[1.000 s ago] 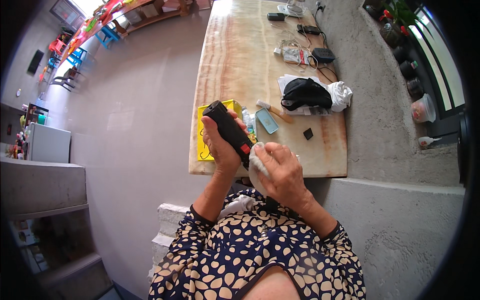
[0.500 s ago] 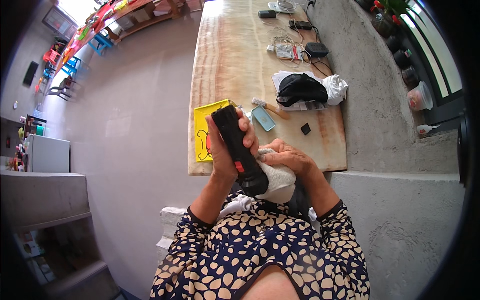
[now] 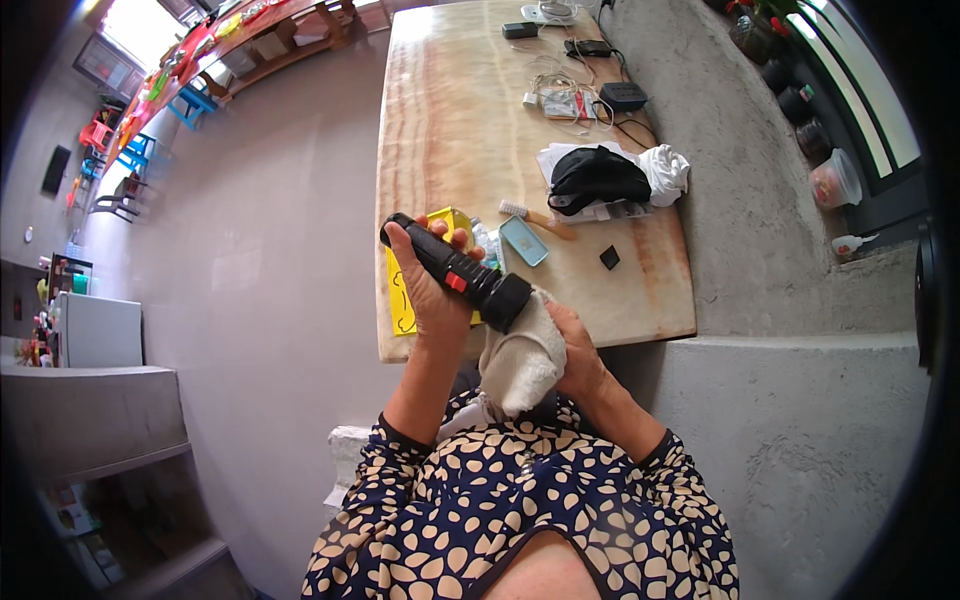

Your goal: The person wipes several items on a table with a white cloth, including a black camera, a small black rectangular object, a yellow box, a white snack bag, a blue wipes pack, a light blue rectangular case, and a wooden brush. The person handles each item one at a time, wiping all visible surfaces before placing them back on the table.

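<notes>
A black flashlight (image 3: 470,276) with a red switch lies slantwise across my left hand (image 3: 436,290), whose fingers curl round its body. Its wide head points down and to the right. My right hand (image 3: 578,352) is closed on a pale cloth (image 3: 524,358), which hangs against the flashlight's head; some of those fingers are hidden behind the cloth. Beyond my left hand, a yellow package (image 3: 403,300) is partly covered by hand and flashlight. On the table close by are a light-blue open case (image 3: 524,241), a wooden-handled brush (image 3: 540,220) and a small black square (image 3: 609,258).
A black pouch (image 3: 600,180) rests on papers beside a bundled white cloth (image 3: 663,172). Farther along the marbled table (image 3: 450,110) are tangled cables (image 3: 560,95) and a black adapter (image 3: 622,96). A grey concrete ledge (image 3: 750,270) borders the right side.
The flashlight has tilted further over to the left and moved slightly up. My right hand and the cloth have shifted left and down, and more of the cloth hangs in view.
</notes>
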{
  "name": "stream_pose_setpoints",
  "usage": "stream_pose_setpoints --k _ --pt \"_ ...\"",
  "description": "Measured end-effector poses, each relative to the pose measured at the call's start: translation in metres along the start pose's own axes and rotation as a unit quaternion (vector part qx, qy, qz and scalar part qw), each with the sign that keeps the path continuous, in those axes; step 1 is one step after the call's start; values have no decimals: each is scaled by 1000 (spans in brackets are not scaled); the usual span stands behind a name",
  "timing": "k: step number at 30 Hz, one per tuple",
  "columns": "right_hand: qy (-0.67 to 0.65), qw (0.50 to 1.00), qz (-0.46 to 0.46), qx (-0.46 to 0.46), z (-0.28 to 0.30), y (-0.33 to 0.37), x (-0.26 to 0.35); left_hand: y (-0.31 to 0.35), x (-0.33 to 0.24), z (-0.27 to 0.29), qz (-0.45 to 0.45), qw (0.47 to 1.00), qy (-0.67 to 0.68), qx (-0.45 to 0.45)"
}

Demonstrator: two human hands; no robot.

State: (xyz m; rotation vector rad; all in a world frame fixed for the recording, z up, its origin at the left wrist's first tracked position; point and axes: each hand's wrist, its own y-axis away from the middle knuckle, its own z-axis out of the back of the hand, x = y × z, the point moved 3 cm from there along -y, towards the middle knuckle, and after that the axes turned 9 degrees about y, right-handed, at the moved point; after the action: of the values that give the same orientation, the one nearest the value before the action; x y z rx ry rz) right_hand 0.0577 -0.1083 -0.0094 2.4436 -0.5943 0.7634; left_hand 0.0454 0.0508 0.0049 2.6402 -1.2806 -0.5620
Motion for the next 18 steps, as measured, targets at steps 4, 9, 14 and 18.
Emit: stream_pose_setpoints --k 4,9,14,18 --pt "205 962 154 -92 -2 -1 22 5 8 -5 44 996 82 -13" --pt "403 878 222 -130 -25 -1 36 -7 5 -4 57 988 141 13" --pt "610 702 333 -157 -22 4 33 -24 5 15 84 981 173 6" --pt "641 604 424 -211 -29 12 38 -30 3 25 92 977 190 -7"
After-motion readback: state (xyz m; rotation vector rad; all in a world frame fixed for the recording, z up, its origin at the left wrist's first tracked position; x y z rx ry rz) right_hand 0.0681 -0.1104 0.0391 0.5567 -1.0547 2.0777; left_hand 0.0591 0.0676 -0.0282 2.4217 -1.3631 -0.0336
